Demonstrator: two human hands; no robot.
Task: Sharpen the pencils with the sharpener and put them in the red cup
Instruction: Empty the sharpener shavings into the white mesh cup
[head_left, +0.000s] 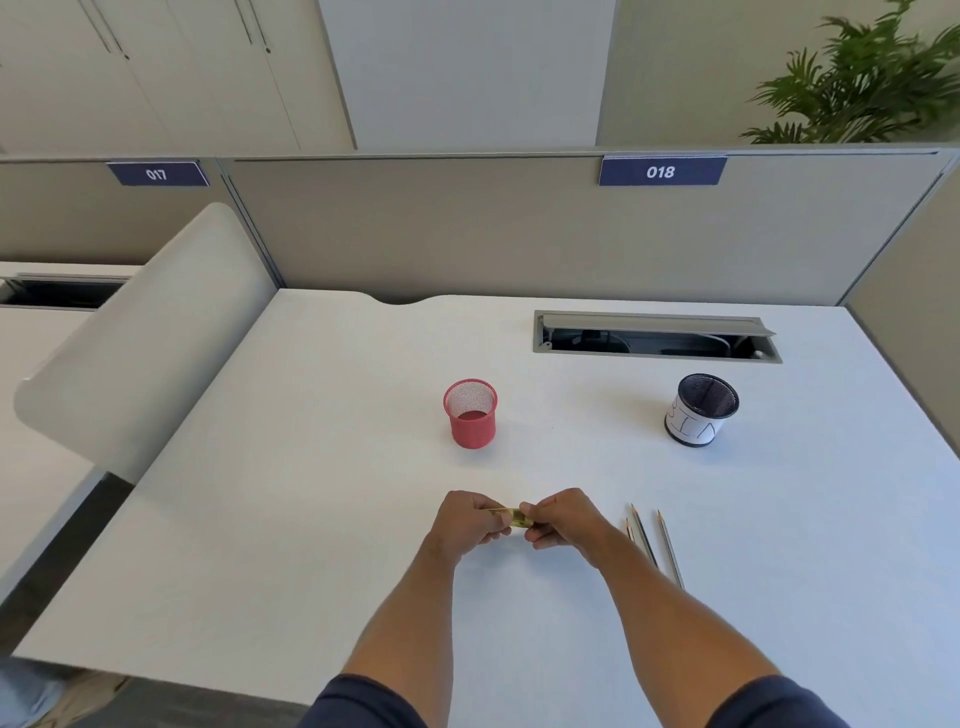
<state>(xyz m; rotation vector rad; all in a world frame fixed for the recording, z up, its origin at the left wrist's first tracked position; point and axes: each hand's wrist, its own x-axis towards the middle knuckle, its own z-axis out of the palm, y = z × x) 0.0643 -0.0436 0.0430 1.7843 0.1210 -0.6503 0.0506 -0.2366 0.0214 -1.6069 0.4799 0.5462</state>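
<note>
The red mesh cup (470, 415) stands upright mid-table, and it looks empty. Just in front of it, both my hands meet above the table. My left hand (467, 522) is closed on a thin yellowish pencil (497, 512) whose end pokes out to the right. My right hand (563, 519) pinches a small gold-coloured sharpener (519, 517) against that end. Most of the pencil and sharpener is hidden by my fingers. Three more pencils (669, 548) lie side by side on the table right of my right wrist, tips pointing away from me.
A black mesh cup wrapped in white paper (701, 413) stands at the right. Behind it is an open cable tray (655, 338) set into the white desk (291, 493). Grey partition walls close off the back and right, and a curved white divider (145, 343) rises on the left.
</note>
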